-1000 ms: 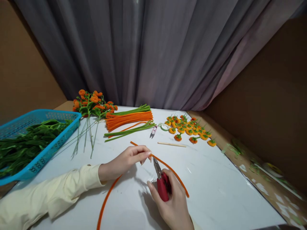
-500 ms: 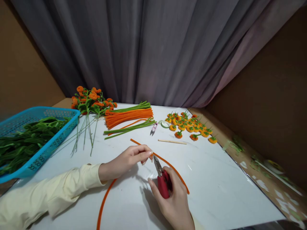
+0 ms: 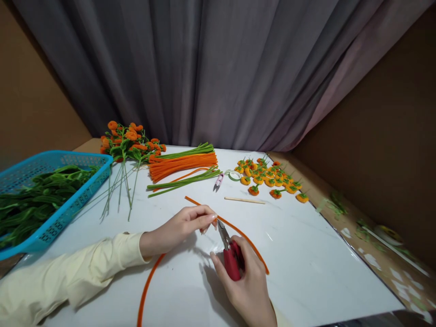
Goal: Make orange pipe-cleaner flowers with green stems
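My left hand [image 3: 190,225] is closed, thumb and fingers pinching an orange pipe cleaner [image 3: 149,284] close to its tip. That pipe cleaner curves out below my wrist toward the bottom edge; its stretch under the hand is hidden. In my right hand [image 3: 247,284] are red-handled pliers [image 3: 231,263], fingers wrapped around the grips. The jaws point up and left and meet the tip at my left fingertips; whether they are clamped on it I cannot tell. Behind the jaws, another orange pipe cleaner [image 3: 247,237] lies in an arc on the white tabletop [image 3: 306,268].
Left is a blue basket [image 3: 76,197] of green leaves. Behind lie orange flowers on stems [image 3: 131,141], orange pipe cleaners [image 3: 184,166], green pipe cleaners [image 3: 184,181], thread snips [image 3: 218,182], green tape [image 3: 235,175] and a wooden stick [image 3: 244,200]. Several flower heads [image 3: 269,175] sit back right.
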Tool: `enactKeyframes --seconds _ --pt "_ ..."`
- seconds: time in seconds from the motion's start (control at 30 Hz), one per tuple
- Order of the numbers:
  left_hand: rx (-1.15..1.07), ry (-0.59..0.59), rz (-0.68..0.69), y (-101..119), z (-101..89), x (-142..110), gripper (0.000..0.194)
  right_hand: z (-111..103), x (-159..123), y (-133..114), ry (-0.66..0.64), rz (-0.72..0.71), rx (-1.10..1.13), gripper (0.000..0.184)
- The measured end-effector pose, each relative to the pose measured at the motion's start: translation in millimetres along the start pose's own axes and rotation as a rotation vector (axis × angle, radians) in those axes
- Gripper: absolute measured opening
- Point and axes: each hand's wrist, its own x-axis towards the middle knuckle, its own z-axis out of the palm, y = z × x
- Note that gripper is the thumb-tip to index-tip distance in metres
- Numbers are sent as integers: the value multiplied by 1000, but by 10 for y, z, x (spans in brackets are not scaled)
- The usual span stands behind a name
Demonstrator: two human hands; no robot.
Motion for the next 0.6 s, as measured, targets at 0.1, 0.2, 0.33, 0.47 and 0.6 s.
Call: enactKeyframes --seconds 0.1,0.2,0.33,0.47,0.6 --pt "0 -2 2 -2 0 -3 26 4 -9 10 0 4 1 27" --pt "2 1 1 -1 -3 3 26 5 -18 14 -5 11 4 27" --pt "3 4 1 1 -5 9 26 5 -12 10 0 11 3 27" --pt "-7 -6 2 -6 -1 4 26 -1 -3 0 -3 10 7 26" --pt "-21 -8 2 -18 -2 1 26 -6 -4 -11 1 11 13 26"
